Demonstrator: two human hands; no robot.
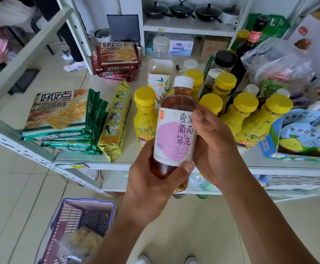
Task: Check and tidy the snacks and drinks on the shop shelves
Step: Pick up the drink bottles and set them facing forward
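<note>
Both my hands hold a brown tea bottle (pixel 174 130) with a white cap and a pink-and-white label, upright in front of the white shelf (pixel 90 161). My left hand (pixel 151 180) cups its base. My right hand (pixel 212 147) grips the label from the right side. Behind the bottle stand several yellow-capped yellow drink bottles (pixel 145 115) on the shelf, and a taller pale tea bottle (pixel 160 69) with a white cap. Green cracker packs (pixel 60 115) lie stacked at the shelf's left, with a yellow striped snack pack (pixel 115 121) beside them.
Red cracker packs (pixel 117 61) sit at the back. Dark sauce bottles (pixel 248 46) and a plastic bag (pixel 281 61) crowd the right. A blue box of pouches (pixel 305 134) stands at the right edge. A purple basket (pixel 79 225) rests on the floor. Another person's legs (pixel 73 52) stand beyond.
</note>
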